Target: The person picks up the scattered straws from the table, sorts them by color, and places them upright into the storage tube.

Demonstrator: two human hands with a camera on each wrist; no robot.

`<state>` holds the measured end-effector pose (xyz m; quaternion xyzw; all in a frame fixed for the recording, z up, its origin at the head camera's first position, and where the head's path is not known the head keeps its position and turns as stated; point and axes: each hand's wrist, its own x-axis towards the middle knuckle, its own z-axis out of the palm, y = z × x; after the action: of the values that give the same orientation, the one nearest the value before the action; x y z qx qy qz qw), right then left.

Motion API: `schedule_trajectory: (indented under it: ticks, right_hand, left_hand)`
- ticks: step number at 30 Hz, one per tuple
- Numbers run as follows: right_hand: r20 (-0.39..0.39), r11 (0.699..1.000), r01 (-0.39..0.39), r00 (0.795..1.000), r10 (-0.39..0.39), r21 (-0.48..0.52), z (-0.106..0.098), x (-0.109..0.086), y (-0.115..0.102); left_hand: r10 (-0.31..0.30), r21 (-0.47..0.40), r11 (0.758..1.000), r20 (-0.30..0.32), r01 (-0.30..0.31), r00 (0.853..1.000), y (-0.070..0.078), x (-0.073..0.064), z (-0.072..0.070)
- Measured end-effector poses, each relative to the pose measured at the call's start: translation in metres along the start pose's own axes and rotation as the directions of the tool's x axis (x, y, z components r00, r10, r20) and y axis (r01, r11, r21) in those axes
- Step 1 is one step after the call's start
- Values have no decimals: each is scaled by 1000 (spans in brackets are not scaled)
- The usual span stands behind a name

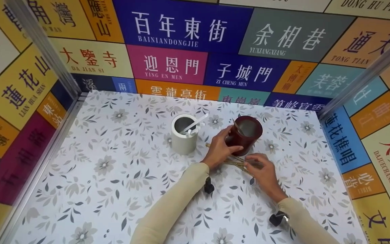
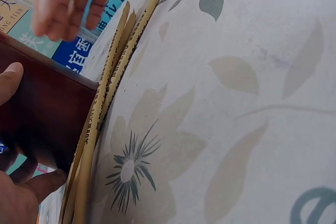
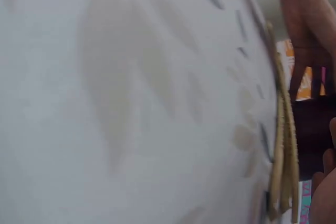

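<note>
Beige sleeves [image 1: 171, 206] lead to the dark-red cylindrical cup [image 1: 249, 140], gripped by the left hand [image 1: 220, 148]; slim tan printed sticks [image 2: 97, 114] lie left-to-right along its near side, right ends beside the right hand [image 1: 262, 168] (loose, holding nothing).

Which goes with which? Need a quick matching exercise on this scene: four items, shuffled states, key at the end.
Column 1
1. Left hand
2. White cup
3. Tan sticks
4. Dark red cup

Column 2
A. Marked with dark lettering, lying on the floral tabletop
B. Held in a hand
C. Upright, with white pieces poking out of its mouth
D. Gripping a cup

Pairs: 1-D, 2-C, 3-A, 4-B
</note>
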<state>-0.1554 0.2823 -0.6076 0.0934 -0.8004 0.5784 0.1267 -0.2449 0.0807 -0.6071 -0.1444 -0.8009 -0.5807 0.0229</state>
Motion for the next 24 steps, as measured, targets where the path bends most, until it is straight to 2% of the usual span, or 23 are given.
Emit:
schedule_trajectory:
  ticks: [4,8,13,16,20,24]
  right_hand:
    - [81,993,95,993,-89,-74,5,0,21]
    - [160,963,201,972,-174,-179,8,5,27]
    - [241,934,221,958,-154,-282,13,9,25]
    - [272,910,245,950,-156,-334,16,10,26]
    - [305,874,315,930,-206,-371,16,11,29]
    - [321,870,320,925,-203,-374,16,13,28]
  left_hand:
    - [-12,-32,999,-13,11,1000,-2,-1,2]
    - [-20,-61,998,-26,19,999,-1,-1,4]
    - [-41,-70,997,-26,39,999,2,0,3]
    - [-45,-71,996,4,46,999,5,0,1]
    - [-42,-74,996,64,47,997,8,2,-4]
    - [-50,-110,992,92,60,995,12,4,-7]
